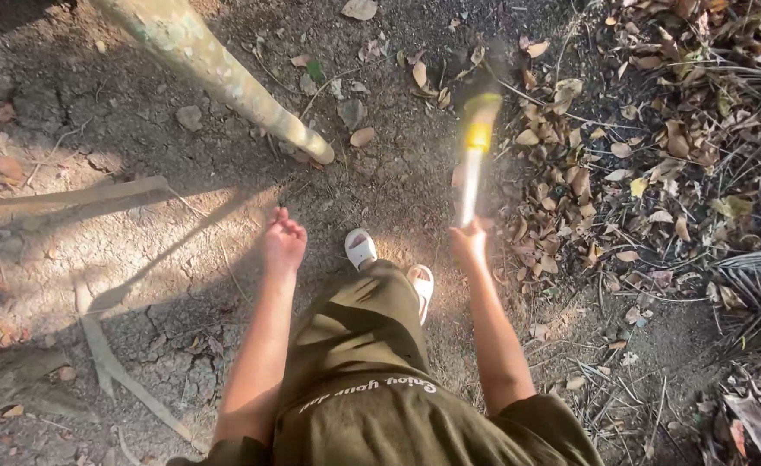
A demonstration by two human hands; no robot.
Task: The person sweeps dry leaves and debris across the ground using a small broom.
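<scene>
Head view: right hand grips a blurred long yellow-banded tool, mid-swing over dry brown leaves; left hand hangs empty, fingers loosely curled, near a slanting pale trunk.

We stand on cracked bare ground, with dry leaves, twigs and small stones lying on it.

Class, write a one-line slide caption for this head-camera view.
Right hand grips a blurred long-handled tool over leaf-strewn ground; left hand hangs empty.
</scene>
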